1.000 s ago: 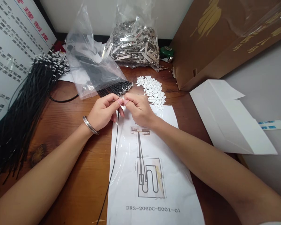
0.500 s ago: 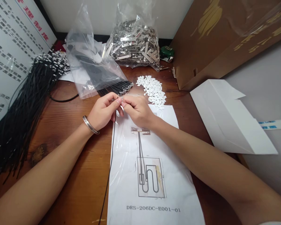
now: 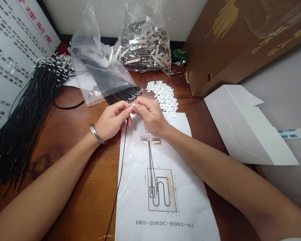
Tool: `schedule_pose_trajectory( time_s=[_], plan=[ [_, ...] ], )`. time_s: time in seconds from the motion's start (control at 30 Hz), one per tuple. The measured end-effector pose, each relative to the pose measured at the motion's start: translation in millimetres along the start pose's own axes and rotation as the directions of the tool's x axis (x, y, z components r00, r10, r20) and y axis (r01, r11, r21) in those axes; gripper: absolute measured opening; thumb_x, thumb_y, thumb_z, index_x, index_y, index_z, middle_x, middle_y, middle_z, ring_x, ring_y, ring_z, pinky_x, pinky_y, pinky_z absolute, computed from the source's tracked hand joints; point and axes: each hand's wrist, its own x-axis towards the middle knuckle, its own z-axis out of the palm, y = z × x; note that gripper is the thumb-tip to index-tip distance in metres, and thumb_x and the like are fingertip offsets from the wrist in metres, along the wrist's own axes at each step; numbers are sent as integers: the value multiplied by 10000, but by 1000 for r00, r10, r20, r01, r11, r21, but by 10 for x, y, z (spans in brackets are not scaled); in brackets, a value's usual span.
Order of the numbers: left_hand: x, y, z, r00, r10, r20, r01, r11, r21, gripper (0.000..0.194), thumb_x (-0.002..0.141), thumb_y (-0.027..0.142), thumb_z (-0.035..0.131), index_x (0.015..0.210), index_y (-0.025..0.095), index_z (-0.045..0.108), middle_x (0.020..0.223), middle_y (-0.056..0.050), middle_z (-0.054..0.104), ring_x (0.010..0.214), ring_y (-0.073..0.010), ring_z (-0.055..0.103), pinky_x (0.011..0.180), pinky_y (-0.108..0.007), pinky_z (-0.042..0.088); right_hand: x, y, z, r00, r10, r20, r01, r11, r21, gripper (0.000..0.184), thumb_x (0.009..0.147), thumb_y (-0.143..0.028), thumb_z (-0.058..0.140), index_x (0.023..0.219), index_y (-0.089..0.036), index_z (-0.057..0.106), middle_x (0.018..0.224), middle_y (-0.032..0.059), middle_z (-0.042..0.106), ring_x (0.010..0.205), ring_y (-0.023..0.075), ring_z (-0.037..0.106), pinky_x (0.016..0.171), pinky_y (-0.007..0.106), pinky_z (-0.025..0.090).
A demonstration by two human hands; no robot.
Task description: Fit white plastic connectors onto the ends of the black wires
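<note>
My left hand (image 3: pixel 117 115) is closed in a pinch on a thin black wire (image 3: pixel 122 164), which hangs down from the fingers along the left edge of the printed drawing sheet (image 3: pixel 132 187). Touching those fingertips, my right hand (image 3: pixel 150 113) pinches at the wire's upper end, where a small pale piece shows; its exact shape is too small to make out. Just beyond the hands lies a bundle of black wires (image 3: pixel 124 94) with metal tips, partly inside a clear plastic bag (image 3: pixel 90 90). A pile of small white plastic housings (image 3: pixel 164 97) lies beyond my right hand.
A clear bag of flat metal strips (image 3: pixel 145 50) stands at the back, beside a green roll (image 3: pixel 179 57). White-tipped black wires (image 3: pixel 22 117) hang in a big bundle at left. At right are a brown box (image 3: pixel 228 43) and a folded white carton (image 3: pixel 240 124).
Both hands have shifted slightly right, bringing the wire's top end along. My right hand has tilted a little, and the small pale piece between the fingertips shows more.
</note>
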Motion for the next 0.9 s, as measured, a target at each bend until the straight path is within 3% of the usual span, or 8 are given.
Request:
schedule_pose_trajectory(
  time_s=[0.33,0.7,0.9],
  plan=[
    [-24,-3,-12,998,48,30,-49,999,20,275,881,405,582,750,163,590,504,43,418,442,-84,340,419,-222,266,34,-31,-27,991,70,118,-97,966,241,266,852,-235,445,587,-208,434,565,-35,392,544,105,321,534,279,241],
    [-9,-1,-18,998,14,68,-14,1000,5,348,864,473,616,704,165,584,565,-4,578,445,-92,454,419,-211,372,26,-38,-46,982,42,186,-91,961,262,283,867,-227,454,585,-205,439,557,-43,376,525,104,302,544,287,259],
    [-16,-7,-12,999,35,18,-36,997,69,386,862,510,620,687,169,581,540,3,582,397,-79,427,371,-203,330,32,-32,-64,976,38,214,-92,965,247,276,876,-249,468,604,-203,466,538,-49,339,527,111,298,539,283,249]
  ],
)
